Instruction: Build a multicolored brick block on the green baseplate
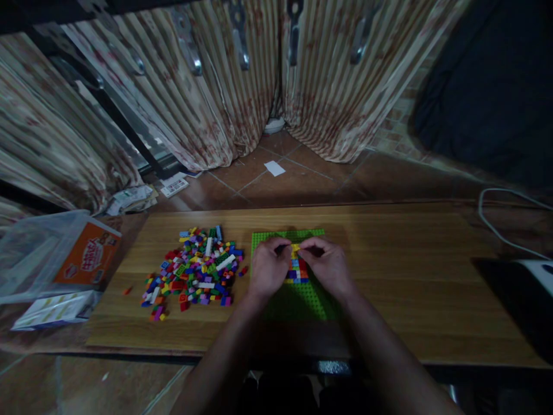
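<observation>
A green studded baseplate (pixel 276 305) lies on the wooden table, with a block of toy bricks (pixel 297 274) in yellow, light blue, red, white and dark blue built on it. My left hand (pixel 271 266) is over the plate's left part, thumb and fingers closed together at the left end of the yellow bricks (pixel 295 248). From the other side my right hand (pixel 326 262) pinches at the right end of the same yellow bricks. Whatever is between the fingertips of either hand is too small and covered to make out.
Left of the plate, a heap of loose coloured bricks (pixel 199 268) spreads over the table (pixel 401 276). Beyond the table's left end stands a clear plastic box (pixel 34 248) with an orange label. A dark flat item (pixel 510 300) lies at the right end, near a white cable (pixel 490 222).
</observation>
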### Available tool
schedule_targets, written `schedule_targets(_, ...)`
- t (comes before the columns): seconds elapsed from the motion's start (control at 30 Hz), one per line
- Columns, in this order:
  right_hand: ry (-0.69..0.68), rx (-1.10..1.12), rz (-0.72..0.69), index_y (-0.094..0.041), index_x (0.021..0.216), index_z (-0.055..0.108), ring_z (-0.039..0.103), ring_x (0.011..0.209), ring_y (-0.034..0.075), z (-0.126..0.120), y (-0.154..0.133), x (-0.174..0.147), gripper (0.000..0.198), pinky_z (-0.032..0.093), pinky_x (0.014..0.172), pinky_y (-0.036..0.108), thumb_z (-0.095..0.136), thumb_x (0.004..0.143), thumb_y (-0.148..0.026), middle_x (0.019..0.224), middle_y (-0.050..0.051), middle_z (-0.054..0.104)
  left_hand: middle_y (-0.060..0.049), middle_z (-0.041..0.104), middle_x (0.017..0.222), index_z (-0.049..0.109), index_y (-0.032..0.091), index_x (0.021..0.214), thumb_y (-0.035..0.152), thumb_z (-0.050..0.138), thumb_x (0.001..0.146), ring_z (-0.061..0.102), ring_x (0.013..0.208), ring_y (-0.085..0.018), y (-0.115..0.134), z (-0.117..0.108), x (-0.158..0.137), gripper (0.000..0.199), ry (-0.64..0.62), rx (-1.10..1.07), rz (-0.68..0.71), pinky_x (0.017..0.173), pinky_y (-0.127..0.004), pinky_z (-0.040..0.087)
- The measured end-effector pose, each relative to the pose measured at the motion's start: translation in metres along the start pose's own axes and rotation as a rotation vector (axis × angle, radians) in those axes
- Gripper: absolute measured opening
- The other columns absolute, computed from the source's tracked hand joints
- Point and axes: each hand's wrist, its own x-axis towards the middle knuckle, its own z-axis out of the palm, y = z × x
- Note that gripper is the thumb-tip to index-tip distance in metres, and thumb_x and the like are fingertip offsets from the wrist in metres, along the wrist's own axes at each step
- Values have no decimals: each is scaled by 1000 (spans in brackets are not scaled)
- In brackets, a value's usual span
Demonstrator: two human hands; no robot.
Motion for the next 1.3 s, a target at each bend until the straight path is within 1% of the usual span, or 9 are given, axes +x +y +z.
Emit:
schedule_targets(0.13, 12, 54, 53, -19, 81, 72, 64, 71, 18, -4, 4, 3, 21, 49, 69, 31, 66, 76, -38, 78, 4, 72, -2, 73, 82, 74, 19, 88, 20, 57, 82, 64, 76, -14, 4, 0, 1, 18, 11, -27, -61, 73, -26, 50)
schedule_targets(0.33, -10, -13, 55, -21, 82, 75, 68, 80, 21, -5, 6, 7, 22, 50, 76, 34, 63, 80, -39, 86, 5, 76, -2, 73, 80, 75, 19, 86, 20, 56, 80, 63, 72, -14, 6, 0, 1, 19, 11, -37, -87, 68, -25, 49)
schedule_targets(0.63, 0, -48, 42, -21, 76, 75, 67, 72, 20, 0, 2, 8, 20, 49, 70, 33, 62, 79, -35, 77, 4, 75, 0, 73, 75, 76, 18, 83, 18, 58, 77, 61, 63, -11, 7, 1, 5, 19, -4, -128, -156, 61, -22, 46)
schedule_targets(0.8, -8, -60, 56, -21, 77, 75, 67, 72, 20, -1, 1, 7, 21, 50, 70, 33, 61, 80, -37, 78, 3, 75, -1, 74, 81, 75, 18, 85, 19, 58, 80, 64, 72, -13, 1, 0, 4, 19, -26, -145, -76, 68, -24, 49)
schedule_targets(0.9, -26, -57, 35, -21, 80, 75, 67, 75, 19, -4, 2, 7, 25, 50, 72, 32, 59, 81, -41, 80, 3, 75, -3, 74, 88, 74, 18, 89, 20, 56, 83, 66, 80, -14, -4, 1, 1, 19, -16, -150, -5, 77, -27, 51)
schedule_targets(0.97, -23, -59, 47, -20, 84, 75, 67, 75, 19, -7, 4, 8, 31, 51, 71, 31, 56, 84, -45, 81, 3, 75, -5, 74, 97, 73, 17, 95, 20, 56, 85, 67, 89, -16, -5, 1, -3, 20, 29, -146, 16, 85, -29, 51)
schedule_targets(1.1, 5, -48, 115, -17, 91, 74, 68, 73, 21, -14, 12, 11, 43, 52, 68, 32, 53, 85, -54, 79, 6, 75, -7, 72, 107, 69, 18, 106, 23, 54, 88, 66, 99, -18, -3, -6, -11, 24, 116, -140, 17, 90, -33, 52)
schedule_targets(1.2, -5, -100, 111, -18, 92, 74, 70, 74, 23, -19, 18, 12, 43, 53, 69, 35, 56, 83, -56, 81, 8, 76, -7, 72, 107, 68, 18, 106, 21, 56, 87, 64, 104, -19, -4, -18, -13, 23, 191, -92, 54, 95, -35, 49)
schedule_targets(1.3, 3, -168, 96, -19, 93, 75, 71, 77, 25, -23, 20, 11, 41, 53, 71, 37, 59, 81, -55, 82, 8, 76, -8, 71, 106, 68, 17, 105, 20, 55, 86, 64, 104, -20, -15, -38, -8, 23, 293, -9, 42, 96, -35, 48)
